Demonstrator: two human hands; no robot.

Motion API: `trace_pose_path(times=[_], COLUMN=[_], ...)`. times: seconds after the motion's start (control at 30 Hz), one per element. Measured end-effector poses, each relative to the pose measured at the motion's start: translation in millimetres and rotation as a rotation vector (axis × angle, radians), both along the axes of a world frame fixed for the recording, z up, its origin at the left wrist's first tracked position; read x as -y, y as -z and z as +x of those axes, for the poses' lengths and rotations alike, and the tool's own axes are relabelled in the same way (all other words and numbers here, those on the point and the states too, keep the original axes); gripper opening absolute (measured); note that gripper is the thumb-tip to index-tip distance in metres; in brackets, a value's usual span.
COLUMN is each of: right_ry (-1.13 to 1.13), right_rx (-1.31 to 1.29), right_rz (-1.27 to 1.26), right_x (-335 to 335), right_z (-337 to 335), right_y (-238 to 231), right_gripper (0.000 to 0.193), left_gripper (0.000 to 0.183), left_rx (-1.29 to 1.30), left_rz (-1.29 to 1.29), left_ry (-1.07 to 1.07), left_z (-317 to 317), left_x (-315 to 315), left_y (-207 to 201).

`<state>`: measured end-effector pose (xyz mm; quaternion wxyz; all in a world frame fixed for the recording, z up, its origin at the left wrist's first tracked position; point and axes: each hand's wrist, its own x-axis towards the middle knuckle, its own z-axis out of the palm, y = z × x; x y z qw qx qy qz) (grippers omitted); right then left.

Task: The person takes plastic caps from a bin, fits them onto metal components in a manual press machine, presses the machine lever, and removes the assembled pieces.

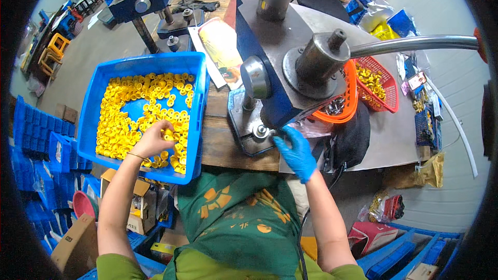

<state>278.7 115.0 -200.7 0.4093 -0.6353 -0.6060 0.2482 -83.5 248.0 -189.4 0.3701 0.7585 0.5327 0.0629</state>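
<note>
My bare left hand (151, 142) is inside a blue plastic tray (199, 119) that holds many small yellow round caps (116, 119). Its thumb and fingers are curled together around a yellow cap (168, 135). In a blue glove, my right hand (296, 153) is beside the round metal die (261, 130) on the base of a hand press (270, 93). The gloved fingertips are pressed together near the die's edge, and a small shiny bit shows there. What they hold is too small to name.
An orange basket (350, 105) of metal parts and a red basket (392, 93) of yellow-gold parts stand right of the press. The press's long lever (415, 45) sticks out to the right. A second press (137, 5) stands behind the tray. Papers (220, 46) lie between them.
</note>
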Motion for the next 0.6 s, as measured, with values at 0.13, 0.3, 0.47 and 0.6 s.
trace_pose_path(times=[0.13,0.3,0.47,0.6], right_ry=[-0.129,-0.161,-0.199,-0.168], right_rx=[0.209,0.110,0.120,0.224], right_rz=[0.111,-0.003,-0.097,-0.001], right_x=[-20,-22,-16,-18], right_z=[-17,-25,-16,-14], right_y=[4,20,23,23], right_gripper=[0.020,0.022,0.025,0.023], left_gripper=[0.026,0.026,0.023,0.022], left_rx=[1.075,1.727,1.671,1.696], left_rz=[-0.766,-1.109,-1.169,-1.284], left_ry=[-0.578,-0.670,-0.706,-0.723], left_z=[6,17,35,51], left_x=[2,6,3,1], left_y=[-12,-19,-20,-20])
